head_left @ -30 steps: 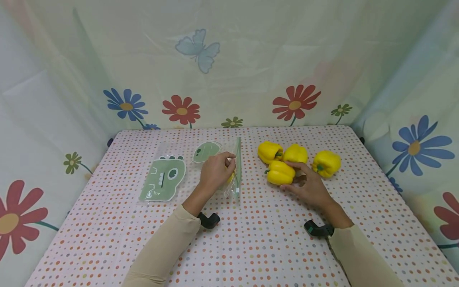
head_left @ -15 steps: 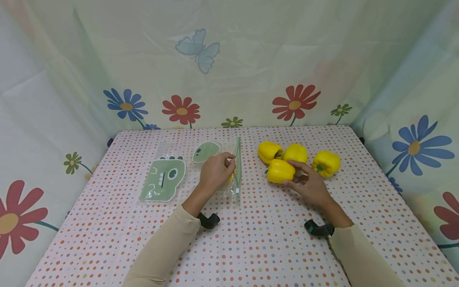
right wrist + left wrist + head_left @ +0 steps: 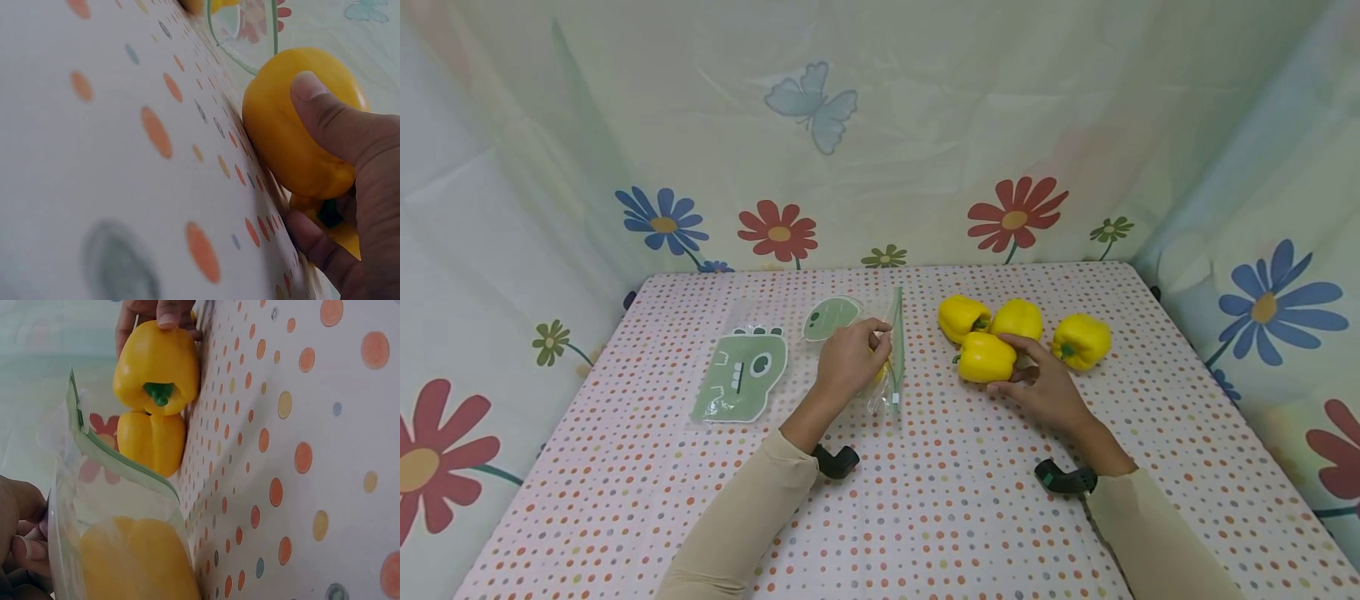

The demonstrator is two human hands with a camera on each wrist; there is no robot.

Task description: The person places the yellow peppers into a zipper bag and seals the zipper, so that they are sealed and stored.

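My left hand (image 3: 848,358) pinches the upper side of a clear zip bag's mouth, which stands open toward the right with a green zip strip (image 3: 898,350). Inside the bag, a yellow bell pepper (image 3: 134,559) shows through the plastic in the left wrist view. My right hand (image 3: 1048,387) grips another yellow bell pepper (image 3: 985,358) at its right end, thumb on one side and fingers on the other. Its green stem points left, toward the bag. In the right wrist view the thumb lies across this pepper (image 3: 275,119), close to the tabletop.
Behind the gripped pepper sit two yellow bell peppers (image 3: 962,318) (image 3: 1018,320), and a third pepper (image 3: 1082,342) lies to the right of my hand. A flat bag with a green dinosaur face (image 3: 745,375) lies left on the dotted tablecloth (image 3: 895,517). Floral curtains surround the table.
The gripped pepper has turned a little in my right hand, and the fingers have shifted slightly on it. My left hand and the bag have stayed in place.
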